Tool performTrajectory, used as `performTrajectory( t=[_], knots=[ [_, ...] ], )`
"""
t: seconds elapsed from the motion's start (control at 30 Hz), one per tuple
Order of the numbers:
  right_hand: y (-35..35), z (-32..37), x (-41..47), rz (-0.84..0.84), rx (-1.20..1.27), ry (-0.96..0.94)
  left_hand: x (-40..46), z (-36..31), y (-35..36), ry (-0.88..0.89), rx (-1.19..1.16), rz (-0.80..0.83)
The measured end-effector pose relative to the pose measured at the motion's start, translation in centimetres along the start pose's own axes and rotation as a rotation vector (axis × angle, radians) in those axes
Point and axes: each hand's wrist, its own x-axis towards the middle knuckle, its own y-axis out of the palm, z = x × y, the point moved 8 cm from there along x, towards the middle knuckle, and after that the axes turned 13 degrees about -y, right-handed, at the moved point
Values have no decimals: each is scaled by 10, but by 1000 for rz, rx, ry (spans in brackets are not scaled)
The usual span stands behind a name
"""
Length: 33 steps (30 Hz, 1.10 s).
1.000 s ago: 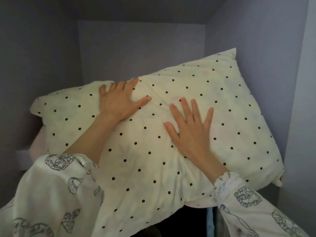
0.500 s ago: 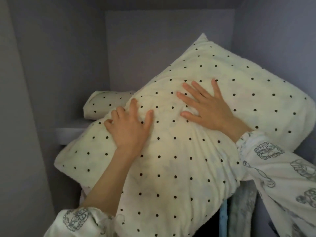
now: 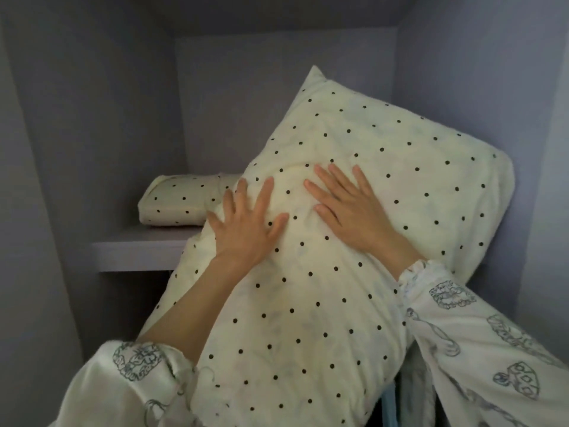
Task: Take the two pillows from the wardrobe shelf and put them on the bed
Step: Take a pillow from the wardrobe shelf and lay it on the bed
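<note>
A cream pillow with black dots (image 3: 385, 167) leans steeply out of the wardrobe, its upper end against the right wall and its lower end hanging past the shelf edge toward me. My left hand (image 3: 246, 232) and my right hand (image 3: 351, 211) press flat on its top face with fingers spread, and both forearms clasp it. A second pillow in the same cover (image 3: 175, 201) lies flat on the grey shelf (image 3: 135, 254) at the back left, partly hidden behind the first one.
Grey wardrobe walls close in on the left (image 3: 61, 180) and right (image 3: 462, 72), with the compartment's ceiling just above. Hanging clothes (image 3: 409, 392) show under the shelf at the lower right. My patterned white sleeves fill the bottom corners.
The front pillow has slid off the shelf toward me and tipped steeper. The second pillow behind it has come into sight. My hands have stayed pressed on the front pillow.
</note>
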Motion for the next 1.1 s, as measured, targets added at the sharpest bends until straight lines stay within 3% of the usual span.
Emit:
performTrajectory(
  t=[0.2, 0.47, 0.9, 1.0, 1.1],
  knots=[
    [9, -3, -61, -87, 5, 204, -4, 3, 5, -17, -20, -110],
    [11, -6, -150, -86, -6, 489, -3, 10, 8, -44, -88, -82],
    [52, -27, -192, -498, 980, 1138, -1, 18, 12, -124, -183, -9],
    [68, -24, -196, -589, 1218, 1206, 2, 26, 14, -191, -227, 103],
    [73, -25, -196, -648, 1276, 1228, 5, 35, 14, -240, -276, 266]
  ],
)
